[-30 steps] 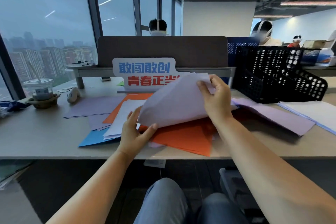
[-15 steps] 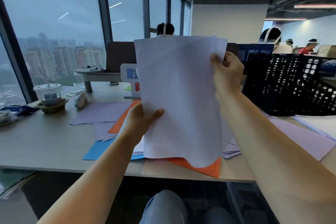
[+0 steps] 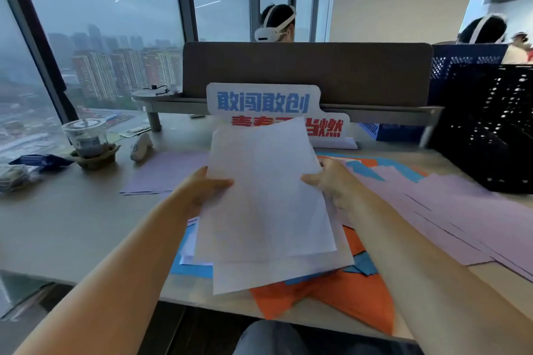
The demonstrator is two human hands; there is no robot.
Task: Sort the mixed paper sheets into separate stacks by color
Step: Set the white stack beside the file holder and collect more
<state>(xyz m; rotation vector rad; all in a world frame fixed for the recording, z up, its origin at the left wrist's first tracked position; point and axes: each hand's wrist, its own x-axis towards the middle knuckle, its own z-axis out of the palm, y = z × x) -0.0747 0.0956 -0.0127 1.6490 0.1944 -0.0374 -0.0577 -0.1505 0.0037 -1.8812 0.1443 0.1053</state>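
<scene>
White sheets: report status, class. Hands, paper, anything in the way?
Left hand and right hand grip white sheets by the edges. Held above the desk. Orange sheets and blue sheets mixed beneath.

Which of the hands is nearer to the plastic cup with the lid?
The left hand. It grips the left edge of the white sheets, to the right of the plastic cup; the right hand grips their right edge, farther away.

Two hands, the left hand (image 3: 202,187) and the right hand (image 3: 331,181), held at least two white sheets (image 3: 265,204). One lilac stack (image 3: 164,173) and several fanned lilac sheets (image 3: 461,216) lay on the worktop (image 3: 72,225), with orange sheets (image 3: 346,297) and blue sheets (image 3: 187,268) too overlapped to count. Behind stood one lidded cup (image 3: 86,135), one lettered sign (image 3: 259,101), one black crate (image 3: 490,130) and one blue crate (image 3: 467,57).
</scene>
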